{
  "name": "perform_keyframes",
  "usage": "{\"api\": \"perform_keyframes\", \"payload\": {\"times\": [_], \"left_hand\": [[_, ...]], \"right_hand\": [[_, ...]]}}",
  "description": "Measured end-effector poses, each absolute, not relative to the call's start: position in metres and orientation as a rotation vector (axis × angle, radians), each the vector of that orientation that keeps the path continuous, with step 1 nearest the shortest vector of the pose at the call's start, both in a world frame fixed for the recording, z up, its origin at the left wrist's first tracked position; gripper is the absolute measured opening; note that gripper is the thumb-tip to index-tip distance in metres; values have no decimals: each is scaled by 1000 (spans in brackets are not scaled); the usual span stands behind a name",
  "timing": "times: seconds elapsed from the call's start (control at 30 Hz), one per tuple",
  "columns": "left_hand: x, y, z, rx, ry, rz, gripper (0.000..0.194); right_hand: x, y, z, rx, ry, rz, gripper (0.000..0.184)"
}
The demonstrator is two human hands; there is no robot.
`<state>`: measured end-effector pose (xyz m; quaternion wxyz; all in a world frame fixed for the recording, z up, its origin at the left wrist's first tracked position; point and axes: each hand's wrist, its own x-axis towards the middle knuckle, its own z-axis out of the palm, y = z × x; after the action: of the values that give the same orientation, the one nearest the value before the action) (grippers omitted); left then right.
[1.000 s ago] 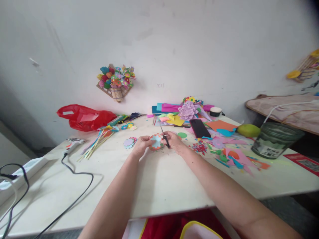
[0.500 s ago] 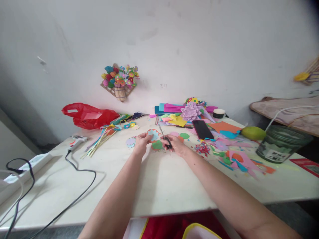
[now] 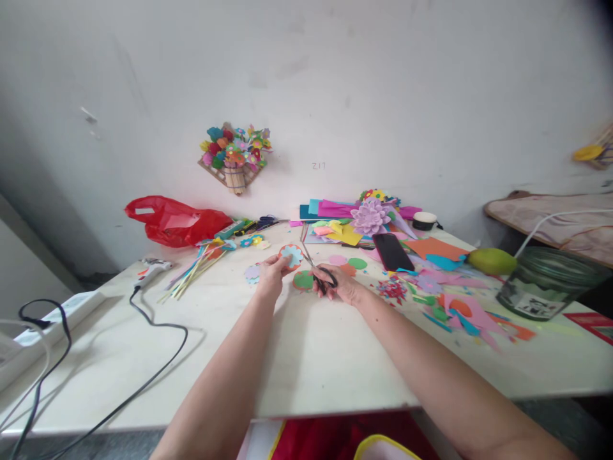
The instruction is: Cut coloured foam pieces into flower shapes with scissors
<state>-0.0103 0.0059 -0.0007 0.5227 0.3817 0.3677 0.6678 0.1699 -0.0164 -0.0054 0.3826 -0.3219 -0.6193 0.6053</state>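
Note:
Between the thumb and fingers of my left hand (image 3: 272, 276) is a light-blue flower cutout laid over an orange disc (image 3: 291, 256). My right hand (image 3: 338, 285) is closed on black-handled scissors (image 3: 326, 278), whose blades point up and left beside the orange edge and look parted. A green disc (image 3: 302, 280) lies on the table between my hands. Left of my left hand rests a lilac flower cutout (image 3: 251, 274). Pink and green discs (image 3: 357, 263) lie just beyond my right hand.
Red and blue snippets (image 3: 391, 291) and coloured scraps (image 3: 462, 313) spread to the right, near a glass jar (image 3: 539, 297) and a phone (image 3: 393, 252). A corded glue gun (image 3: 154, 271), thin sticks (image 3: 198, 271) and a red bag (image 3: 177, 222) are on the left.
The blue-and-orange piece has tilted and shifted slightly in my left hand. In my right hand the scissors have turned, and their handle loops now look wider apart. The view has shifted a little.

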Motion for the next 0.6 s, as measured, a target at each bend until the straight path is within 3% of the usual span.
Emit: {"api": "perform_keyframes", "payload": {"times": [0.6], "left_hand": [[-8, 9, -5, 904, 835, 1564, 24]], "right_hand": [[169, -15, -7, -841, -1664, 1495, 45]]}}
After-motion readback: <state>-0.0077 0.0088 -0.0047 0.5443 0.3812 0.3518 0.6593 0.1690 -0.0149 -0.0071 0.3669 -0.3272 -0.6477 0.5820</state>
